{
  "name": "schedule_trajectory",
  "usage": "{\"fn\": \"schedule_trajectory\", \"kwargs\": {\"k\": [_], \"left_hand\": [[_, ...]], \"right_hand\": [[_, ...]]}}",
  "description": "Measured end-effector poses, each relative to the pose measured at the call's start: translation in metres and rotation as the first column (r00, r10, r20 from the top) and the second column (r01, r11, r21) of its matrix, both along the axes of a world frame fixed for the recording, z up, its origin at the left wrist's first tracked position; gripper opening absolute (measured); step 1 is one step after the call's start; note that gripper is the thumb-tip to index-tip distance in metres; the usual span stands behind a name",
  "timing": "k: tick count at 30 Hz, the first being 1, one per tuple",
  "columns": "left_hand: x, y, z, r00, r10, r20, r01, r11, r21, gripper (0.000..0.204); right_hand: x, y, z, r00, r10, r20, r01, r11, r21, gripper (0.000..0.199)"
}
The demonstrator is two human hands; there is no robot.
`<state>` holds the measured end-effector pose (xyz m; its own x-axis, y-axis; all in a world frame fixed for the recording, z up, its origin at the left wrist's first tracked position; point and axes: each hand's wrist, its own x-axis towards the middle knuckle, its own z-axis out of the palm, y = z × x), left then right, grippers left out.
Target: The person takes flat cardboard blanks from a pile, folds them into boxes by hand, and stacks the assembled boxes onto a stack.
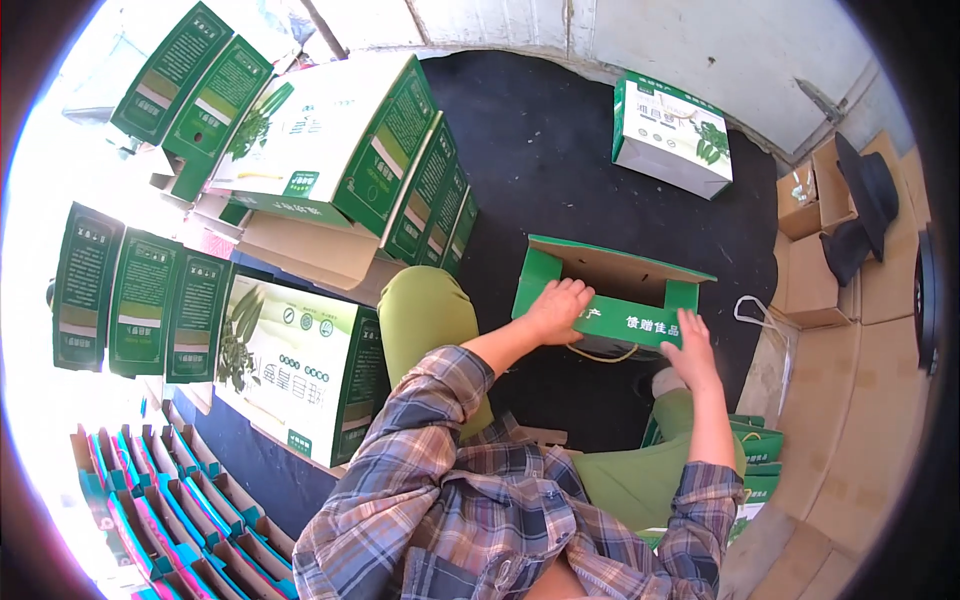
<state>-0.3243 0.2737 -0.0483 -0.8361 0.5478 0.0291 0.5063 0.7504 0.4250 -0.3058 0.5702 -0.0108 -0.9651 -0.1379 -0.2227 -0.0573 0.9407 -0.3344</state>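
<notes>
Curled over the near panel (pixel 605 322) of an open green carton (pixel 610 268), the left hand (pixel 560 312) grips while the right hand (pixel 692 352) lies at that panel's right end — pinching or pressing, I cannot tell — likely spread to steady it near the black mat's (pixel 545 130) right edge.

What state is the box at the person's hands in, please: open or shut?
Open: the green box gapes at the top, with its brown inside showing.
</notes>
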Motion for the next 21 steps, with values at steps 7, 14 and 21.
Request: {"fn": "schedule_trajectory", "kwargs": {"k": [7,14,21], "left_hand": [[-0.004,0.001,0.023,0.971,0.186,0.153,-0.213,0.96,0.183,0.08],[0.014,-0.01,0.113,0.882,0.332,0.335,-0.472,0.643,0.604,0.084],[0.072,-0.055,0.22,0.867,0.249,0.431,-0.476,0.164,0.864,0.082]], "right_hand": [[-0.019,0.048,0.05,0.887,-0.367,-0.28,0.21,0.861,-0.464,0.046],[-0.019,0.09,0.072,0.637,-0.761,-0.126,0.347,0.429,-0.834,0.037],[-0.028,0.094,0.064,0.696,-0.718,0.016,0.334,0.304,-0.892,0.034]]}}
